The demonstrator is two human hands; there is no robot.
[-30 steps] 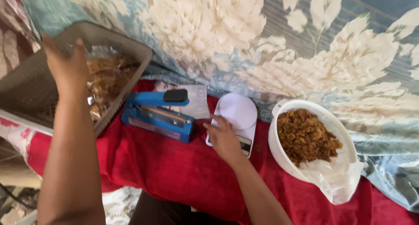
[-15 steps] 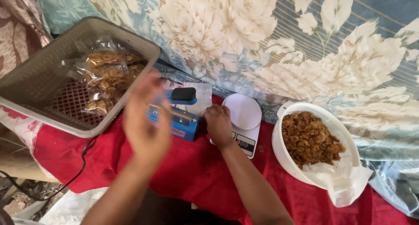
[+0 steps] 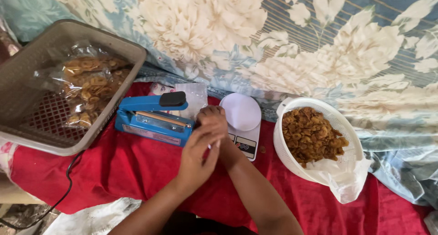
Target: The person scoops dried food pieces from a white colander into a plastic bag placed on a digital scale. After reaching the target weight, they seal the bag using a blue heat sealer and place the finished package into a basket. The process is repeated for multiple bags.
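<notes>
My left hand (image 3: 197,154) and my right hand (image 3: 212,121) meet over the red cloth (image 3: 114,171), just in front of a blue heat sealer (image 3: 153,118) and a white kitchen scale (image 3: 242,118). The left fingers lie against the right hand, whose fingers are curled. Whether anything thin is pinched between them is unclear. A stack of clear plastic bags (image 3: 194,96) lies behind the sealer. At the right, a white colander (image 3: 353,146) lined with plastic holds brown fried chips (image 3: 310,134).
A grey plastic basket (image 3: 27,75) at the left holds sealed clear bags of chips (image 3: 89,87). A black cord (image 3: 68,175) runs off the cloth's left edge. Floral fabric (image 3: 273,43) covers the surface behind.
My left hand left the grey basket and swung right to join my right hand by the scale. The camera view shifted slightly.
</notes>
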